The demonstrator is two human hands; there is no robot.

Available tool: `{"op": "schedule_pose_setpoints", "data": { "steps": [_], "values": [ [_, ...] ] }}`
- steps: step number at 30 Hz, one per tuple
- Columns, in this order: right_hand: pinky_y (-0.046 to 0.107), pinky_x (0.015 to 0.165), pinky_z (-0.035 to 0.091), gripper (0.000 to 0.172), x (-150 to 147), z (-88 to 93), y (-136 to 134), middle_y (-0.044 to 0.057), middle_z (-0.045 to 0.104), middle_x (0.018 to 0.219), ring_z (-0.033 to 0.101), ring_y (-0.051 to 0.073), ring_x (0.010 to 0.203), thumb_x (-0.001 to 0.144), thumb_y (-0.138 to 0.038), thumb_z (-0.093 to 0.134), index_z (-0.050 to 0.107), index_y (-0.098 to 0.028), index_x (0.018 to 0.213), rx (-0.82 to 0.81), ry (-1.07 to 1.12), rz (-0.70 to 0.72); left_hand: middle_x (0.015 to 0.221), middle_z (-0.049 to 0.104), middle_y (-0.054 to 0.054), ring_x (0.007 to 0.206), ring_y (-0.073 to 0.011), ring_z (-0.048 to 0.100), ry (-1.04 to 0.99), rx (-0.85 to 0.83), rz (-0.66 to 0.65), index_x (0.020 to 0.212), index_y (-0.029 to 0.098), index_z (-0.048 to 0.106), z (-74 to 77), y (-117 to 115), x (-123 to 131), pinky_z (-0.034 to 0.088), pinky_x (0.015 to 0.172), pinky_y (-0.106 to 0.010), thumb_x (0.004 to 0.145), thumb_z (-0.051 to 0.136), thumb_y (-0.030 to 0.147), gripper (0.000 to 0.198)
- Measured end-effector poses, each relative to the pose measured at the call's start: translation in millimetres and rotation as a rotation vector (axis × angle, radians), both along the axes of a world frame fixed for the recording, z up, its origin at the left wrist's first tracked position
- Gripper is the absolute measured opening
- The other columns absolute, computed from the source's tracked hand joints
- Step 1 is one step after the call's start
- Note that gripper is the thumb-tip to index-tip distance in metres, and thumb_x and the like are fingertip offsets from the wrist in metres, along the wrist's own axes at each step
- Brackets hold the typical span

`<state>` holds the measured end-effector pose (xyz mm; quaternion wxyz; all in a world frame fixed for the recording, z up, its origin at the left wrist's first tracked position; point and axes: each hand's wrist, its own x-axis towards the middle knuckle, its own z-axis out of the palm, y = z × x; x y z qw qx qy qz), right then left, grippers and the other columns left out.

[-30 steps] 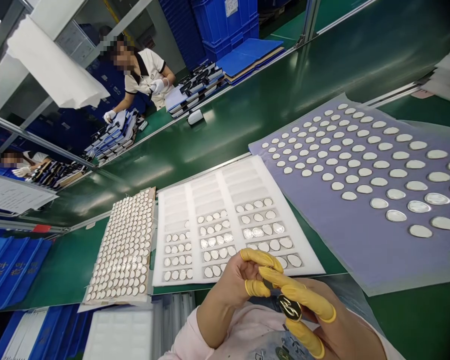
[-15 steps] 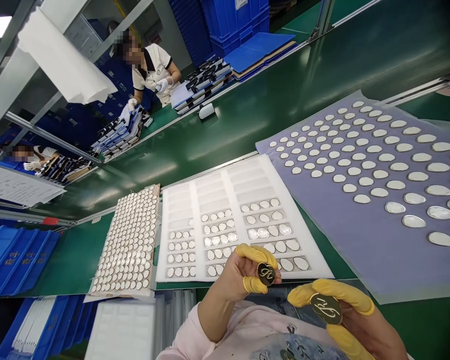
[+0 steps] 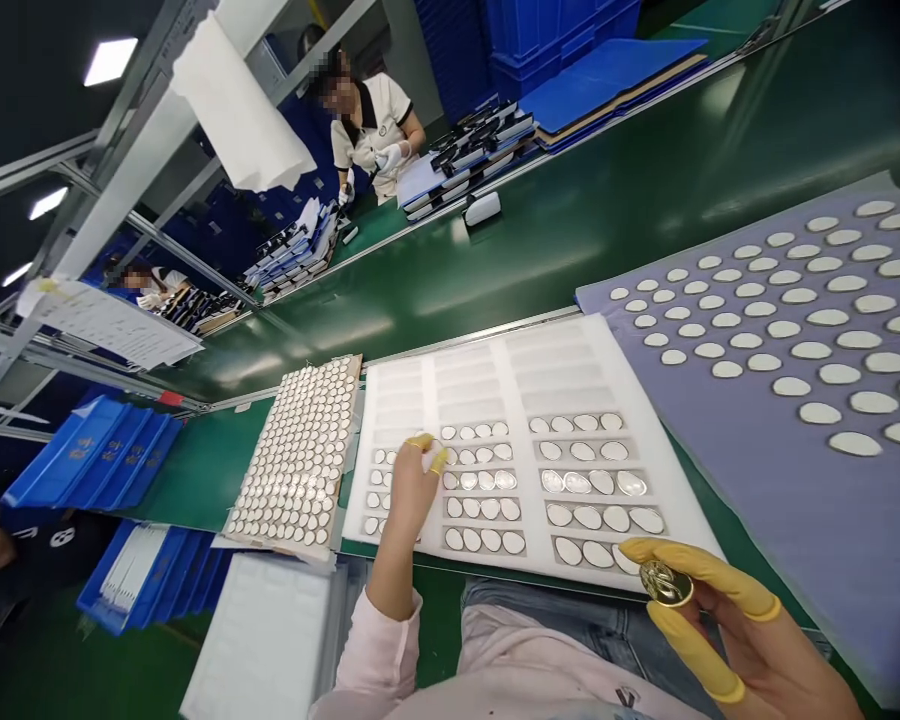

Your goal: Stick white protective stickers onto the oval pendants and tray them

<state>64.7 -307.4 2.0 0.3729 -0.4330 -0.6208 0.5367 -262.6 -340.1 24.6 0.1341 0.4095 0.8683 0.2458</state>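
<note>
My right hand (image 3: 727,620), with yellow finger cots, pinches a round badge (image 3: 666,583) by its edge at the front right. The badge has a shiny dark face, a gold rim and a gold letter-like mark. My left hand (image 3: 412,480), also in yellow finger cots, reaches over the white foam tray (image 3: 517,375), between its left and middle columns. Its thumb and fingertips are curled together; what lies between them cannot be made out. White-backed oval pieces (image 3: 484,508) sit in the tray's nearer slots, several to a row.
Left of the tray, a board (image 3: 292,455) carries many white round pieces. A purple sheet (image 3: 727,440) with spaced white ovals covers the right side. Blue bins (image 3: 112,450) stand far left. Across the green bench, a co-worker (image 3: 375,130) handles stacked parts.
My left hand has moved left and forward, away from my right hand, to the foam tray. My right hand still holds its badge, now turned at another angle. The view has shifted left.
</note>
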Motion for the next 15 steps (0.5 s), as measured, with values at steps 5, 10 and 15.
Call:
{"op": "schedule_pose_setpoints", "data": {
  "steps": [5, 10, 15],
  "values": [
    [0.029, 0.056, 0.057, 0.036, -5, 17.4, 1, 0.002, 0.066, 0.071, 0.059, 0.018, 0.056, 0.088, -0.055, 0.063, 0.071, -0.03, 0.113, 0.017, -0.045, 0.029, 0.117, 0.066, -0.016, 0.117, -0.0304, 0.058, 0.232, -0.177, 0.194, 0.116, 0.015, 0.06, -5.3, 9, -41, 0.037, 0.105, -0.046, 0.093, 0.051, 0.025, 0.027],
    [0.028, 0.064, 0.058, 0.035, -6, 15.0, 4, 0.001, 0.066, 0.073, 0.06, 0.017, 0.06, 0.09, -0.049, 0.064, 0.068, -0.03, 0.119, 0.077, -0.028, 0.105, 0.106, 0.071, -0.014, 0.107, -0.0286, 0.064, 0.296, -0.327, 0.198, 0.102, 0.016, 0.065, -5.4, 18, -55, 0.04, 0.099, -0.04, 0.091, 0.055, 0.027, 0.019],
    [0.025, 0.066, 0.06, 0.031, -7, 10.3, 3, 0.003, 0.071, 0.096, 0.064, 0.014, 0.064, 0.091, -0.038, 0.066, 0.067, -0.034, 0.122, 0.076, 0.091, 0.096, 0.115, 0.069, -0.016, 0.118, -0.0321, 0.058, 0.325, -0.325, 0.14, 0.1, 0.015, 0.07, 8.5, 15, -48, 0.033, 0.109, -0.046, 0.089, 0.053, 0.018, 0.021]
  ]
}}
